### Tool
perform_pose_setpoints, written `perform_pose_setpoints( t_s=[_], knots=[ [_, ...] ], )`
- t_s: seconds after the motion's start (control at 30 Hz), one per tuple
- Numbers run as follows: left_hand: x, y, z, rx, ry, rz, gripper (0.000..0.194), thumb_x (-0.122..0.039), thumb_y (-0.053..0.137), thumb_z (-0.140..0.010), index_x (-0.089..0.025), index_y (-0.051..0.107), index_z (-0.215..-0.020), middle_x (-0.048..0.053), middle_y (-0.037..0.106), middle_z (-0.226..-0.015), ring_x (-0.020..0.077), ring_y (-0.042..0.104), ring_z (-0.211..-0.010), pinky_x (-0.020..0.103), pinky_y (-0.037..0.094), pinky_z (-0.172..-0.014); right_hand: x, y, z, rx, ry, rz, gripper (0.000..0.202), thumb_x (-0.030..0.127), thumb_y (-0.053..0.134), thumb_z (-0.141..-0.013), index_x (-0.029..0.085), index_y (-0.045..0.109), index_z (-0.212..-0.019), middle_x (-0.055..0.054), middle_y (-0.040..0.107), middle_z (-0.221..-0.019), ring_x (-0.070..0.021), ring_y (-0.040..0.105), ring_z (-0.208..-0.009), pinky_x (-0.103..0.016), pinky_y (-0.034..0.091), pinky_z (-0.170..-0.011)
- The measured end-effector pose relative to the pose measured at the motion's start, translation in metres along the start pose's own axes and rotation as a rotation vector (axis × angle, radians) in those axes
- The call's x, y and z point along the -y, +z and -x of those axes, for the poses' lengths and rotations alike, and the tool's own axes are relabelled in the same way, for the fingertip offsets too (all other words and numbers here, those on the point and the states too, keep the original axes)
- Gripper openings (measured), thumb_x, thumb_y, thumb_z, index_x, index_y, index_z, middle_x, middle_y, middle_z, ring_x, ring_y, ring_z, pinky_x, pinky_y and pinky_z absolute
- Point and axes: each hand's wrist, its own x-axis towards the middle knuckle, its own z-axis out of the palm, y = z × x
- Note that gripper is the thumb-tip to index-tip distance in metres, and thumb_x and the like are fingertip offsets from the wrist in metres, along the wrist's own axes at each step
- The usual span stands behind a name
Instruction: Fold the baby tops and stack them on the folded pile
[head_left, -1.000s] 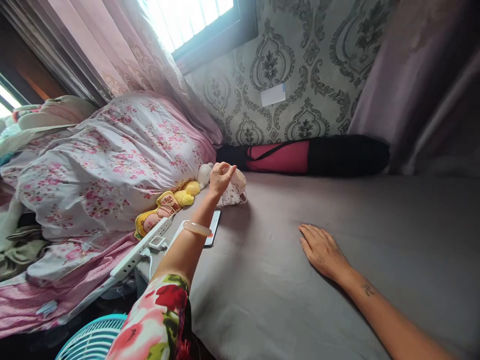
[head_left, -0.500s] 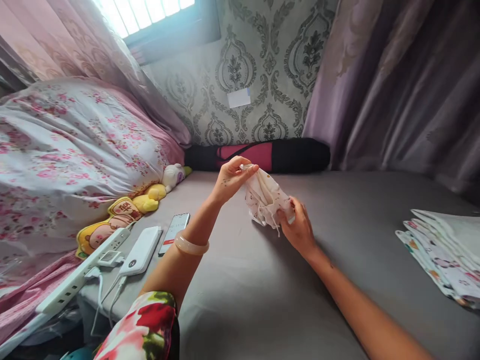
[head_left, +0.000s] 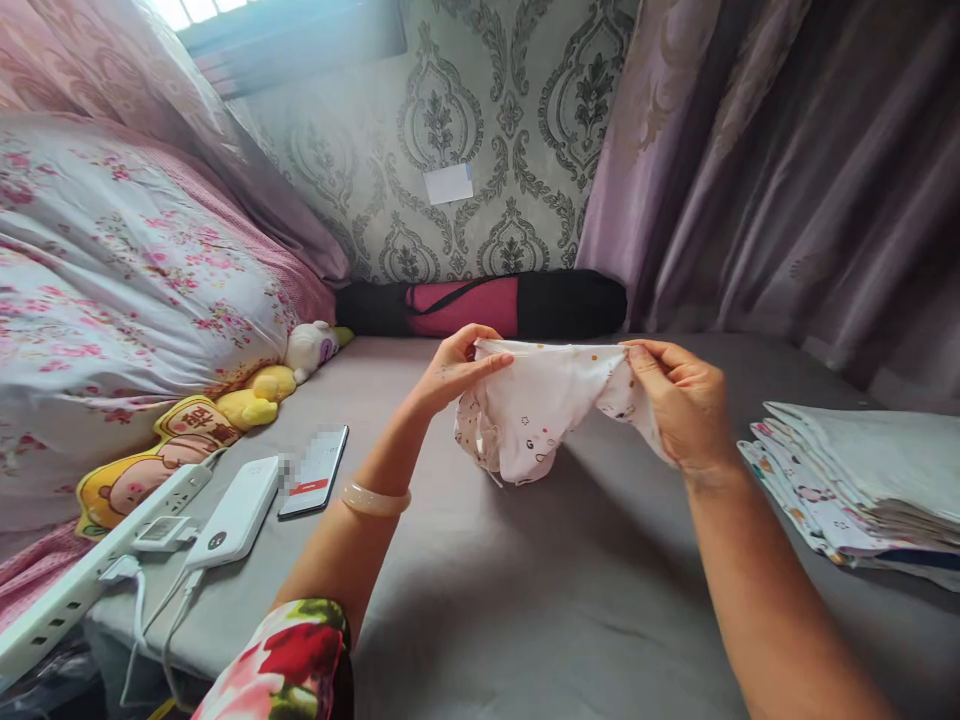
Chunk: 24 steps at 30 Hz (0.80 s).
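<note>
A small white cloth [head_left: 536, 410] with a sparse coloured print hangs above the grey bed sheet [head_left: 480, 600], its top edge drawn out between both hands. My left hand [head_left: 461, 372], with a pale bangle on the wrist, pinches the left end between thumb and fingers. At the right end, my right hand [head_left: 679, 400] grips the edge, thumb on the near side. The lower part of the cloth droops in loose folds, and the fabric's far side is hidden.
Folded cloths [head_left: 862, 480] are stacked at the right. On the left lie a phone [head_left: 319, 470], a white power bank [head_left: 236, 510], a power strip [head_left: 97, 570] with cables, and plush toys [head_left: 259, 395]. A black and pink bag [head_left: 480, 305] lies along the wall.
My right hand has moved up and right to the cloth's top edge. The bunched cloth is now spread wider between my hands. The camera view has shifted right.
</note>
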Motion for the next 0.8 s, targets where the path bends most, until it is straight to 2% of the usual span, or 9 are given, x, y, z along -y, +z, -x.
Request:
perform_pose_setpoints(
  t_s=[0.1,0.2,0.3,0.4,0.53,0.7,0.8],
  knots=[
    [0.005,0.014,0.002,0.103,-0.036,0.034,0.038,-0.034,0.077,-0.070,-0.017,0.061,-0.100,0.000,0.059,-0.084,0.0105,0.053,-0.072,0.021,0.043,-0.063,0.019,-0.022,-0.002,0.024,0.085,0.039,0.029,0.052,0.070,-0.077,0.024,0.073,-0.087,-0.002,0.069,-0.070,-0.0152,0.059,-0.055,-0.026,0.044,-0.047],
    [0.015,0.033,0.000,0.134,-0.070,0.009,0.031,-0.029,0.071,-0.072,-0.017,0.063,-0.100,-0.001,0.058,-0.081,0.0104,0.052,-0.071,0.021,0.042,-0.063,0.030,-0.042,-0.003,0.115,0.218,0.107,0.034,0.056,0.072,-0.073,0.024,0.072,-0.085,-0.002,0.068,-0.065,-0.0153,0.057,-0.049,-0.026,0.042,-0.042],
    [0.031,0.054,-0.003,0.092,-0.080,-0.063,0.028,-0.029,0.068,-0.074,-0.017,0.064,-0.098,0.000,0.057,-0.081,0.0100,0.049,-0.070,0.021,0.041,-0.062,0.025,-0.060,-0.006,0.238,0.369,0.183,0.041,0.059,0.075,-0.067,0.023,0.072,-0.086,-0.004,0.072,-0.073,-0.0170,0.061,-0.056,-0.028,0.047,-0.048],
    [0.046,0.072,-0.005,0.059,-0.064,-0.162,0.025,-0.027,0.070,-0.073,-0.017,0.067,-0.096,0.001,0.055,-0.088,0.0111,0.050,-0.075,0.022,0.042,-0.066,0.010,-0.079,-0.012,0.382,0.485,0.284,0.045,0.061,0.075,-0.066,0.021,0.072,-0.086,-0.004,0.073,-0.077,-0.0173,0.062,-0.061,-0.027,0.048,-0.054],
    [0.054,0.089,-0.004,0.134,-0.151,-0.243,0.030,-0.022,0.069,-0.071,-0.020,0.069,-0.101,0.001,0.050,-0.093,0.0104,0.049,-0.073,0.023,0.045,-0.069,-0.004,-0.097,-0.017,0.528,0.486,0.386,0.044,0.060,0.075,-0.065,0.020,0.073,-0.082,-0.003,0.072,-0.076,-0.0171,0.062,-0.066,-0.026,0.047,-0.059],
    [0.059,0.103,-0.004,0.100,-0.235,-0.227,0.029,-0.025,0.065,-0.075,-0.022,0.071,-0.103,0.002,0.048,-0.096,0.0122,0.051,-0.078,0.025,0.047,-0.076,0.000,-0.103,-0.014,0.540,0.505,0.358,0.047,0.062,0.071,-0.070,0.019,0.074,-0.089,-0.005,0.073,-0.080,-0.0171,0.064,-0.067,-0.026,0.048,-0.059],
    [0.066,0.108,-0.005,0.078,-0.225,-0.213,0.024,-0.030,0.063,-0.079,-0.022,0.073,-0.100,0.003,0.049,-0.096,0.0159,0.052,-0.087,0.028,0.046,-0.081,-0.005,-0.103,-0.014,0.533,0.482,0.345,0.044,0.062,0.072,-0.069,0.020,0.074,-0.083,-0.005,0.073,-0.075,-0.0171,0.063,-0.062,-0.026,0.047,-0.054]
  ],
)
